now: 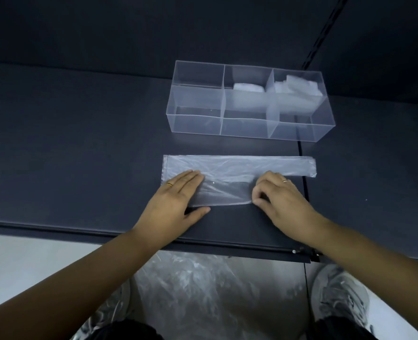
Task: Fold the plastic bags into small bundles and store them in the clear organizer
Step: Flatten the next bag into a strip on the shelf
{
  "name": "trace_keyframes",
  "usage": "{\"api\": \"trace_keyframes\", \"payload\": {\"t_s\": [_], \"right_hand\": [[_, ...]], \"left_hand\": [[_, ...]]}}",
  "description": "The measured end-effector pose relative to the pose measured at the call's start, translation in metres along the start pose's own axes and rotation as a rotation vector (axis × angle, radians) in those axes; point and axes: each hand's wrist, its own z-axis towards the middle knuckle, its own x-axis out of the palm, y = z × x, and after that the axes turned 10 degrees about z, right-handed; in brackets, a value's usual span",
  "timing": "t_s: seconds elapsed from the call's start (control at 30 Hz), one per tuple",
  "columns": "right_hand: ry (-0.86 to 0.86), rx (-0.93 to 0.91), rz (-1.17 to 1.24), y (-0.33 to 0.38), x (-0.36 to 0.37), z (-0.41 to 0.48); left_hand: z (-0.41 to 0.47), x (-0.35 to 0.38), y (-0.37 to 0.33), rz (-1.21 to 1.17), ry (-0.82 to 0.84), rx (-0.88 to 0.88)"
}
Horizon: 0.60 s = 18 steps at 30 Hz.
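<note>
Half-folded bag, centre of frame.
On the smooth dark table the thin, slick bag could be slid askew, or the fold sprung open, if pressure is eased unevenly. The rigid clear organizer, upper centre, is divided into boxy cells; white bundles are seen in its far middle and right cells. The long, wrinkled bag is pressed by the left hand, fingers straight and together; its near edge is pinched by the right hand.
</note>
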Motion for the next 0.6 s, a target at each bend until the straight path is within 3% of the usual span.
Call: {"api": "trace_keyframes", "payload": {"t_s": [0.1,0.27,0.43,0.5,0.6], "right_hand": [[-0.01,0.026,0.145,0.0,-0.02,0.0],[-0.061,0.037,-0.003,0.017,-0.022,-0.006],[-0.102,-0.092,-0.205,0.041,0.022,-0.001],[-0.184,-0.082,-0.136,0.033,0.019,0.005],[-0.224,0.005,0.15,0.01,0.005,0.006]], "left_hand": [[0.0,0.002,0.004,0.037,-0.08,0.017],[-0.003,0.004,0.005,0.088,-0.169,0.063],[-0.008,-0.005,-0.005,0.048,-0.157,0.06],[-0.013,-0.008,-0.005,0.007,-0.137,0.049],[-0.019,-0.011,0.005,-0.192,-0.128,-0.066]]}}
